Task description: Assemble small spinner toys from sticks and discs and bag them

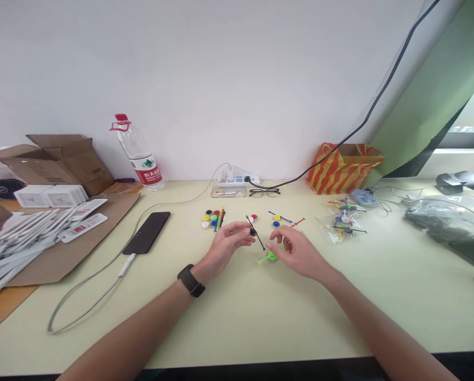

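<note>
My left hand [232,241] pinches a thin black plastic stick with a round black piece [252,232] at its middle, tilted above the table. My right hand [296,251] hovers just to its right, fingers bent and apart, with nothing visible in them. Under its fingertips lies a green stick with a round green piece [272,256]. Beyond my left hand is a group of small coloured discs [205,225] with several coloured sticks [220,218] beside them. Past my right hand lie a blue disc [276,224], a blue stick [281,217] and a red stick [298,222].
A phone [147,233] with a white cable lies left, a water bottle [143,159] behind it. Glasses [264,193] and a power strip [239,180] sit by the wall. A striped bag [336,172] and a clear bag of coloured parts [342,219] are right.
</note>
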`<state>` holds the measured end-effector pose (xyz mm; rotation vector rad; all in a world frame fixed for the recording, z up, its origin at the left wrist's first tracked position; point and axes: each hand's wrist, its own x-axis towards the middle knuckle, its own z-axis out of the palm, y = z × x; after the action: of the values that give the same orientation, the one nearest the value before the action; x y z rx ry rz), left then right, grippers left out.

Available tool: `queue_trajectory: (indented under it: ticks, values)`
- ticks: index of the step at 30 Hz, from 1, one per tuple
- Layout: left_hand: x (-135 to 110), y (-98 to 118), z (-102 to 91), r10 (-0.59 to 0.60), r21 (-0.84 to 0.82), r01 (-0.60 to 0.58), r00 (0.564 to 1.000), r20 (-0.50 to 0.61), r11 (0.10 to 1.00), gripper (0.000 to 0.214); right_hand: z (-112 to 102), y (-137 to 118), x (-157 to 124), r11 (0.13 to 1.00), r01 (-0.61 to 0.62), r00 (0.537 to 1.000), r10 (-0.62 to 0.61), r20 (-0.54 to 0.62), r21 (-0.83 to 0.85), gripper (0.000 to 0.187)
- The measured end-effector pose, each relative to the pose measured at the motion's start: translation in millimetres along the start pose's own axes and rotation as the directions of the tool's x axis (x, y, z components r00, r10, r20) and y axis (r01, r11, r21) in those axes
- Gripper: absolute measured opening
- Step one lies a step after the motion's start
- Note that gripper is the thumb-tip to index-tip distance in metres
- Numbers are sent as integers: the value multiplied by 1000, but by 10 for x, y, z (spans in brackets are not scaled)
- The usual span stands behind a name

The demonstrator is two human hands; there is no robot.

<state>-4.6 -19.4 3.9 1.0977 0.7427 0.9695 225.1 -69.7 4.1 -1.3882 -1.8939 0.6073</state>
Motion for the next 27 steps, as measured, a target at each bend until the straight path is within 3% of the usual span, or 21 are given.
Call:
queue_trajectory:
  ticks: [3,8,10,12,15,22,27]
  values:
    - [10,-38,-27,-12,119,10,1000,20,993,30,71,7,-45,987,21,997,-9,75,-158,24]
    - [8,-111,-46,-6,414,-25,997,72,910,27,114,-24,-95,987,-27,992,45,114,-158,60]
    - [-6,-126,-34,22,492,-81,992,124,867,26,113,-33,-100,987,-4,991,26,133,-160,63]
    - [-19,-132,-22,66,565,-148,984,162,812,26,113,-47,-104,983,74,982,-42,184,-169,58]
    - [-23,-139,-25,126,645,-183,983,135,742,24,126,-85,-112,972,157,959,-108,263,-173,46]
    - [-27,-187,-54,228,755,-305,951,209,581,13,161,-130,-106,969,207,953,-168,253,-135,36]
    - [1,-197,-62,226,713,-231,969,104,662,17,133,-107,-105,951,259,930,-199,308,-168,22]
